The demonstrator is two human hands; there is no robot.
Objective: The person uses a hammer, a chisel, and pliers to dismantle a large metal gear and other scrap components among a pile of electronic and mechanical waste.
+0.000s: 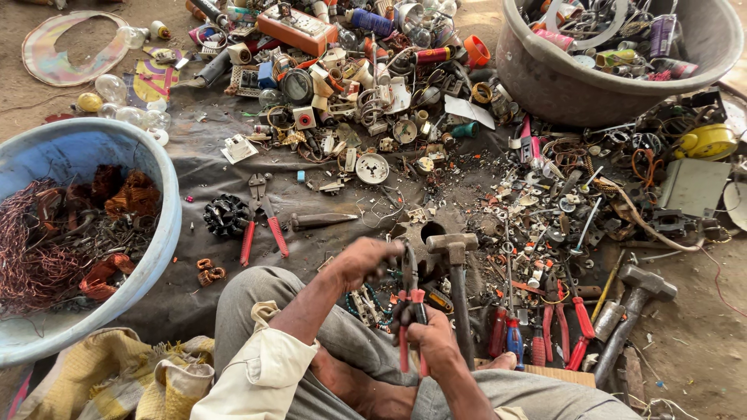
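1. At nine o'clock, a blue tub (167, 225) is sitting on the ground, holding tangled copper wire (31, 249).
2. Just left of centre, red-handled cutters (261, 222) are lying on the dark sheet (202, 167), handles pointing toward six o'clock.
3. At six o'clock, the left hand (366, 260) is curling shut over a small metal part; what it is cannot be told.
4. Just right of it, the right hand (432, 342) is closing firmly around the red-handled pliers (412, 307). Their long axis is running nearly upright, handles toward six o'clock, nose pointing toward twelve and meeting the left hand.
5. Beside the pliers, a hammer (455, 288) is standing head-up.
6. At four o'clock, more red pliers (564, 323) and a second hammer (634, 299) are lying.
7. At one o'clock, a grey tub (560, 85) is holding scrap.
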